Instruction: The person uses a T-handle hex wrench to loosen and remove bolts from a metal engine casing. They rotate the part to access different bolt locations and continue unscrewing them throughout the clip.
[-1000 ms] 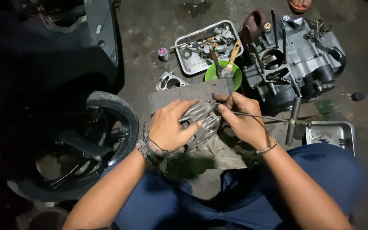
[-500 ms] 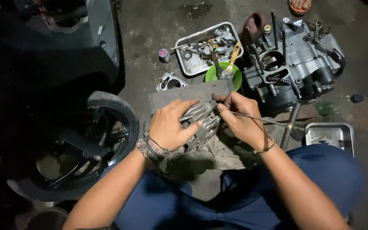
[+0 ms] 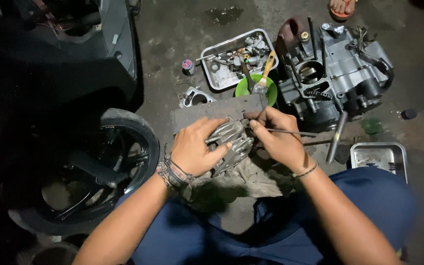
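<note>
Fingers of the left hand curved down over a finned metal part, clamping it from above and holding it on a rumpled cloth on the floor, just ahead of the knees. Fingers of the right hand pinched shut around a thin rod, its tip brought to the upper edge of the part, right where the two hands meet; the rest of the rod trailing off to the right.

Looks like close picking or scraping at the fins or at an opening in the part — hard to tell which, with the hands covering most of it. Calls for a firm left-hand hold so the part does not roll on the soft cloth, and for small, controlled strokes with the rod.

Just beyond the hands, a flat dark board. Behind that, a green bowl with a brush resting in it, touching a metal tray full of small pieces. To the right, an engine block — opened up, studs sticking out — with a metal bar lying near it and a second tray well apart by the right knee. To the left, a black wheel lying by the left arm. At the top edge, another person's sandalled foot.
</note>
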